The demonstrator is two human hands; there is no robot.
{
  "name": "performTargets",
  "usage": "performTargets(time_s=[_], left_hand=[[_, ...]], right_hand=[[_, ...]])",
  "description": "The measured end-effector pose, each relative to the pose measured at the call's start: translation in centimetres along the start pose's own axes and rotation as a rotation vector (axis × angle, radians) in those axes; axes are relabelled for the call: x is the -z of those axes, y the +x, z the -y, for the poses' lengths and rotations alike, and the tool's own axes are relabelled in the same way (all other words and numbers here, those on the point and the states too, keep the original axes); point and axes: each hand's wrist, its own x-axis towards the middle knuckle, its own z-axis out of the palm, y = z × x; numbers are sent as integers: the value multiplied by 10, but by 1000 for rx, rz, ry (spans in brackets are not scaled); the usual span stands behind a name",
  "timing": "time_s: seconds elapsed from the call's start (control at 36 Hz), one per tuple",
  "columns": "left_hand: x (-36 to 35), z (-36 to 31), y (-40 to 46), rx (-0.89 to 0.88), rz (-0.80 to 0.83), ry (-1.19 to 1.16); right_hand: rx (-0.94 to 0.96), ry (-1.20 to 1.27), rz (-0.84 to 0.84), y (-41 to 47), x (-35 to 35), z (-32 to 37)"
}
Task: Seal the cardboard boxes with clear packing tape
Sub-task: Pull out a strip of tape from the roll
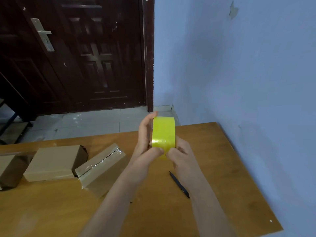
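Now the tape roll [163, 132] is gripped by both the left hand [145, 144] and right hand [182, 155], above the table [213, 168], boxes [100, 165] left of the grip.

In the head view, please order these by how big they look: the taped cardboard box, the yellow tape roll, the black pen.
1. Taped cardboard box, largest.
2. Tape roll; it is held up nearer the camera, so it may look bigger than it is.
3. Black pen, smallest: long but very thin.
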Motion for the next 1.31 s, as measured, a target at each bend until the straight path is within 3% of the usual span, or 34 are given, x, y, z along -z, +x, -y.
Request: performTargets(time_s=[0.25, 0.44, 0.75, 0.94, 1.31], left_hand=[[3, 0, 7, 214, -135, -344], [11, -2, 12, 374, -163, -449], [7, -7, 4, 298, -83, -248], [8, -8, -4, 238, 3, -57], [8, -1, -7, 235, -32, 8]], right_hand=[[11, -321, 111, -6, 6, -11], [18, -411, 186, -8, 1, -13], [-98, -227, 171, -10, 2, -16], [-145, 171, 131, -11, 0, -16], [-148, 230, 73, -3, -7, -27]])
